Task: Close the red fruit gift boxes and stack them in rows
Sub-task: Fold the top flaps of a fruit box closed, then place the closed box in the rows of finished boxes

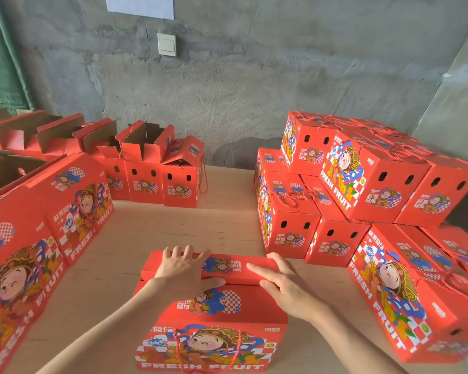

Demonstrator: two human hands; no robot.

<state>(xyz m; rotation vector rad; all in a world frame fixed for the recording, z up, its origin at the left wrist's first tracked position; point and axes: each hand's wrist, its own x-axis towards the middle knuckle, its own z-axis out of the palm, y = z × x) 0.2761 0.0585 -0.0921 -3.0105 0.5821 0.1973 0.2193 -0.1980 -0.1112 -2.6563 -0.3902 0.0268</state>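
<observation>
At lower centre, a red gift box (211, 314) sits on the table (173, 228). The left hand (183, 268) and the right hand (284, 284) press its top flap (227, 265) with straight fingers, each grip apart. Closed boxes (362, 184) are stacked at right, and open boxes (143, 163) line the upper left.

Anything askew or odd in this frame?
On the right, the upper red cardboard fruit box sits twisted against the row beneath. In the back row of open boxes, the end box has its lid flaps only half folded.
</observation>
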